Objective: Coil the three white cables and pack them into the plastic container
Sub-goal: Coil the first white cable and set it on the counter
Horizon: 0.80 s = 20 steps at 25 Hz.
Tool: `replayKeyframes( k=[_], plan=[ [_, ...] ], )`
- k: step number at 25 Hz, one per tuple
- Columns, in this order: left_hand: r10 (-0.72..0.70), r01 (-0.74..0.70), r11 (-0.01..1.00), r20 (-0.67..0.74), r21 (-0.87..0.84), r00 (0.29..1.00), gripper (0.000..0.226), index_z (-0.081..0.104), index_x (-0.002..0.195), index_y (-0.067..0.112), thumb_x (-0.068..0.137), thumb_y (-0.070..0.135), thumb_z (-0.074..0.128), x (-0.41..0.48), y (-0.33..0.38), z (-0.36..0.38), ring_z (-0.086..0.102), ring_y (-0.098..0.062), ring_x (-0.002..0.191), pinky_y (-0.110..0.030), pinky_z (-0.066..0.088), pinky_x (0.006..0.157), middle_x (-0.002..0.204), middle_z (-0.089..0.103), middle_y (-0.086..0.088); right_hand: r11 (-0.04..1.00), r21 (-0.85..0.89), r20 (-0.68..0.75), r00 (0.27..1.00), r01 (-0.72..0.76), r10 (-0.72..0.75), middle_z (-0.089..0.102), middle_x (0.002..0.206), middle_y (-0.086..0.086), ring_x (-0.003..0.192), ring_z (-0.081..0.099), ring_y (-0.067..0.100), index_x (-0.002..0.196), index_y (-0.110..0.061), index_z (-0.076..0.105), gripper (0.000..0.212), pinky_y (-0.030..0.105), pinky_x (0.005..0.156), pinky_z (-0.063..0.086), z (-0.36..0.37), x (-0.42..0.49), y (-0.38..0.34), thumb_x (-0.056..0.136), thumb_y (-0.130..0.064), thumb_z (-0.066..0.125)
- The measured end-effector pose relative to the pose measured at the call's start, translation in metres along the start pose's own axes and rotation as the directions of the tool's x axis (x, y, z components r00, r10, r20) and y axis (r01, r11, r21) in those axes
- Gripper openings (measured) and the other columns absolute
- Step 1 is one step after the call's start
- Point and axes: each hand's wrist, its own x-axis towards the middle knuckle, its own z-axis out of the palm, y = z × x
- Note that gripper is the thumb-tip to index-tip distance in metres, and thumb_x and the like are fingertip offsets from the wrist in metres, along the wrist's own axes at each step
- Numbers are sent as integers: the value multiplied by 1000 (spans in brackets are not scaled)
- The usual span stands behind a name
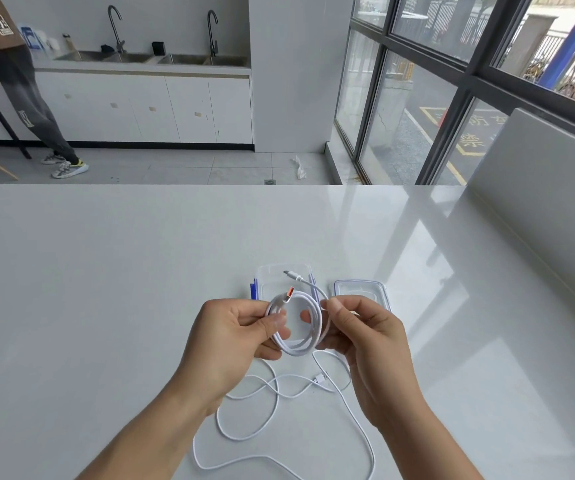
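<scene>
Fingers (pixel 275 322) of our left hand (pixel 230 341) and right hand (pixel 365 341) pinch the round coil (pixel 296 351) of smooth white cable from both sides. We hold it before the clear plastic container (pixel 268 275), above loose cables (pixel 320 379).

Fig. 1 | view: one wide-angle camera worn on the head | faces: forward and down over the counter (pixel 112 271) | range: near, left hand (pixel 230 341) and right hand (pixel 365 344) low centre | far field: sinks (pixel 206 59) ahead, window (pixel 417 109) right

Lid (pixel 360 292) lies right of container (pixel 279 277).
</scene>
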Motion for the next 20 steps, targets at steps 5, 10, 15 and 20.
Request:
replayKeyframes(
  k=[5,10,15,20],
  plan=[
    [-9,11,998,35,-63,999,11,80,81,6,86,6,71,2,3,-2,65,-21,55,-32,61,58,71,77,-15,990,-143,-13,1000,-10,8,72,70,13,58,58,23,93,1,74,11,30,51,51,-12,4,2,92,0,63],
    [-22,26,997,47,-77,999,11,80,82,5,87,7,71,5,5,-3,67,-24,57,-35,62,61,73,77,-15,962,-272,94,995,0,26,73,74,16,58,56,23,88,0,75,15,28,49,48,-27,3,0,92,6,61],
    [-35,42,994,75,-100,997,11,80,82,4,87,8,71,5,6,-2,67,-25,59,-34,60,59,75,77,-18,983,-182,148,988,-13,40,71,76,16,66,57,24,89,2,74,19,30,59,50,-30,4,6,93,8,57],
    [-30,32,999,82,-28,996,11,81,84,8,86,5,71,4,2,5,69,-30,60,-42,63,62,73,77,-16,980,-163,234,970,110,-70,75,82,15,67,59,23,101,-8,75,23,32,61,50,-9,5,4,95,5,56]
  ],
)
